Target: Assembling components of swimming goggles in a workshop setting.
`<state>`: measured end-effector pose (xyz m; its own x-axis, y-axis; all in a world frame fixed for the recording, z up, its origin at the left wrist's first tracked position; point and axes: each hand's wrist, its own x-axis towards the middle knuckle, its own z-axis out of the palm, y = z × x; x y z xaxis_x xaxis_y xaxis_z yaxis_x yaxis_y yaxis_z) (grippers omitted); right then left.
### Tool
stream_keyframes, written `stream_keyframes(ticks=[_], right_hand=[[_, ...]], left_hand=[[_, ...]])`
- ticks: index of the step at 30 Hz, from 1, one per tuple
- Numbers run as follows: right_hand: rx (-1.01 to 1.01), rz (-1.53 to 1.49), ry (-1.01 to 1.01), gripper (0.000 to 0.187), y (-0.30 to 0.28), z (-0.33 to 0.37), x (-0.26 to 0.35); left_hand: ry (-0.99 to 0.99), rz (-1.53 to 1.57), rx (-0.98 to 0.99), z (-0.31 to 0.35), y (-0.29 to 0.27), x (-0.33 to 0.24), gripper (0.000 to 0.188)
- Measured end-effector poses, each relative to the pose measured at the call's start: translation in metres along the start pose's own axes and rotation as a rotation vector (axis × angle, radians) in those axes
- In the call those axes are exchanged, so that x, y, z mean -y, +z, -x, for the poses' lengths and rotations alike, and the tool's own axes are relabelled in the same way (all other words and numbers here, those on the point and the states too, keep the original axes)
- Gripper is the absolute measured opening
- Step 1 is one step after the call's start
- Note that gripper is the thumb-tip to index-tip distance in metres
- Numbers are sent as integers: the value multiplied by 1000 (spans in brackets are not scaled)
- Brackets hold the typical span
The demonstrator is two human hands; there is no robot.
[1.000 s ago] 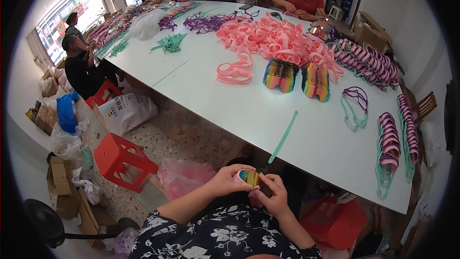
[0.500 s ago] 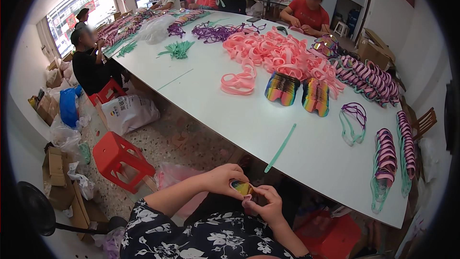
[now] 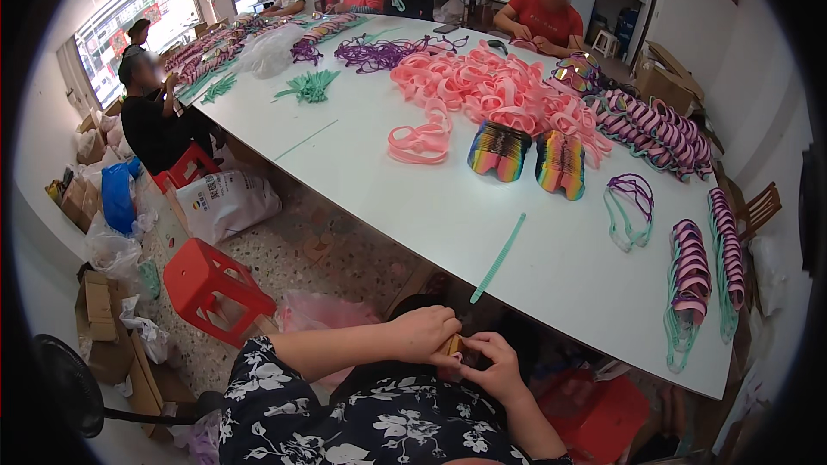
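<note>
Close to my body, below the table's near edge, both my hands hold a goggle piece with a gold mirrored lens [image 3: 454,345] and a pink rim. My left hand [image 3: 425,332] is closed over its left side, with the fingers across the top. The thumb and fingers of my right hand [image 3: 494,363] pinch its right side. Most of the piece is hidden behind my fingers. On the table just beyond lies a ribbed green strap [image 3: 499,258]. Farther off stand two stacks of rainbow mirrored lenses [image 3: 500,151], beside a heap of pink goggle frames [image 3: 482,86].
The white table [image 3: 388,198] spans the space ahead. At its right lie rows of assembled goggles [image 3: 692,271] and a purple and green strap set [image 3: 631,211]. A red stool [image 3: 207,280] stands left, another red stool [image 3: 594,418] at lower right. Several people sit around the table.
The goggle piece has tilted in my hands, so less of its lens shows. My left fingers have moved further over it. The head view has shifted slightly.
</note>
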<state>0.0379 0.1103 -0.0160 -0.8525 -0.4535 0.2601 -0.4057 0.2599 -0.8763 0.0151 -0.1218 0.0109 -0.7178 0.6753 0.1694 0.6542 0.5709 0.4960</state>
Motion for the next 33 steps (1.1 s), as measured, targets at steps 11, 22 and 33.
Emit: stream_keyframes(ticks=[11, 22, 33], right_hand=[[49, -222, 48, 46, -6, 3, -4], [85, -1258, 408, 49, 13, 12, -37], [-1, -1442, 445, 42, 16, 28, -43]], left_hand=[[87, 76, -106, 14, 7, -3, 36], [32, 177, -66, 11, 4, -2, 37], [-89, 176, -112, 25, 5, 4, 39]])
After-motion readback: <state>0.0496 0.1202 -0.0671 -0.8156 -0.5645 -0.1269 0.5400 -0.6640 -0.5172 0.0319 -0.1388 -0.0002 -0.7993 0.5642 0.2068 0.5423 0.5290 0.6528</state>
